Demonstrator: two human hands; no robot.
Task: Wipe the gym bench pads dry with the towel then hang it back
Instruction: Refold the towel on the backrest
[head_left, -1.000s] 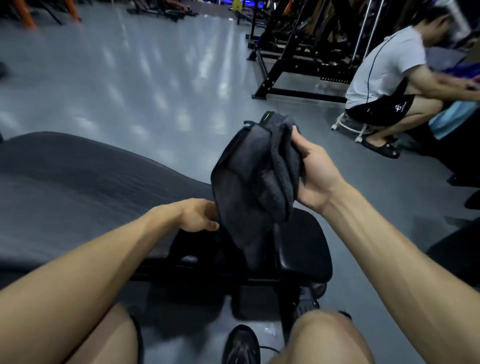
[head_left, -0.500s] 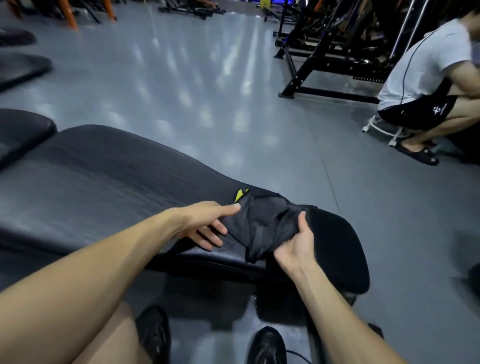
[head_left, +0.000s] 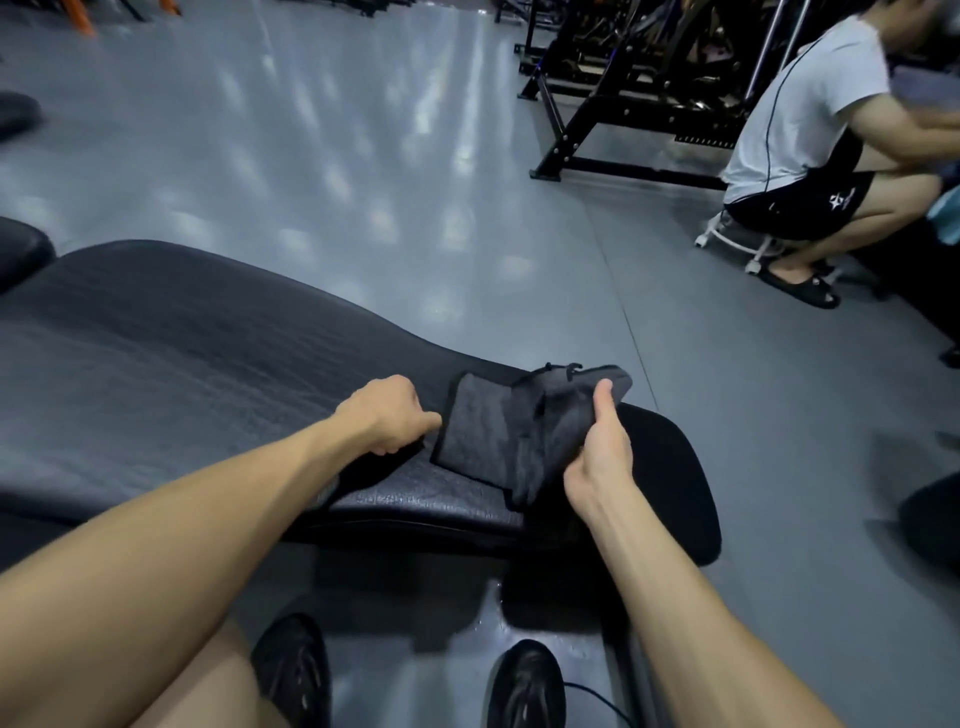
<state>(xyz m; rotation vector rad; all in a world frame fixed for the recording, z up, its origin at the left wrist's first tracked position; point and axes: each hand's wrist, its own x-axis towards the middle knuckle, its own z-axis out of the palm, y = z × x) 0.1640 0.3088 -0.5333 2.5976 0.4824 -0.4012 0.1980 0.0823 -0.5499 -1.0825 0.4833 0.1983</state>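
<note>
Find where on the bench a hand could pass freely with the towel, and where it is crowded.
Free: the long back pad left of the left hand, bare up to its far edge; and the seat pad right of the right hand. Crowded: between the hands, where the towel lies part-folded.

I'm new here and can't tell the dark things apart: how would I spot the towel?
Find the long black bench pad stretching across the grey floor. At its narrow end, between the left hand and right hand, lies the towel: matte charcoal cloth, folded and soft, unlike the shiny pad.
</note>
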